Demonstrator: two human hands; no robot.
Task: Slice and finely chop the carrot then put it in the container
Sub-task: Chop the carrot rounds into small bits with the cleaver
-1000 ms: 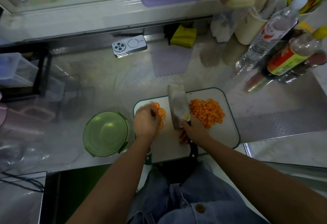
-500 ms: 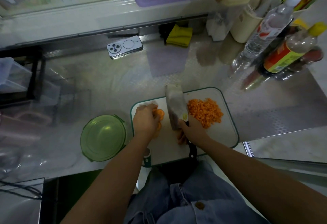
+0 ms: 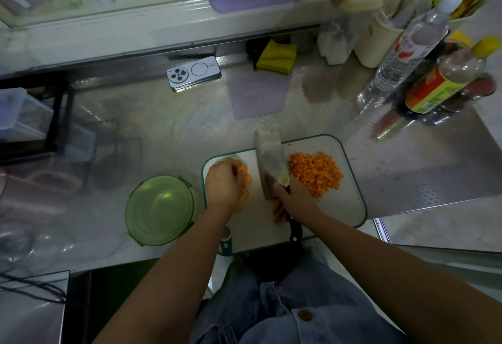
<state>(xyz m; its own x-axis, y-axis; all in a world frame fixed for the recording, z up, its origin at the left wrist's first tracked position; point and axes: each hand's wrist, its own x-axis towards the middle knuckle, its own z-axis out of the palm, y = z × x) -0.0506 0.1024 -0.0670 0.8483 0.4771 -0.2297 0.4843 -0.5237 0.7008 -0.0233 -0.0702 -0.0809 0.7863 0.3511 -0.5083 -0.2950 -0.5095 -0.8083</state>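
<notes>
A white cutting board (image 3: 342,202) with a green rim lies at the counter's front edge. On its right part sits a pile of finely chopped carrot (image 3: 316,172). At the board's left, my left hand (image 3: 222,184) curls over several round carrot slices (image 3: 245,180), gathering them under the fingers. My right hand (image 3: 292,199) grips the black handle of a cleaver (image 3: 270,165), whose broad blade stands between the slices and the chopped pile. A round green container (image 3: 160,209) with its lid on stands left of the board.
A phone (image 3: 193,73) lies face down at the back of the steel counter, a yellow cloth (image 3: 277,57) beside it. Bottles (image 3: 404,52) and a cream holder stand at the back right. Clear plastic boxes (image 3: 19,115) sit at the left. The counter ends just right of the board.
My left hand has closed further over the carrot slices, covering more of them. The cleaver and my right hand have stayed nearly in place.
</notes>
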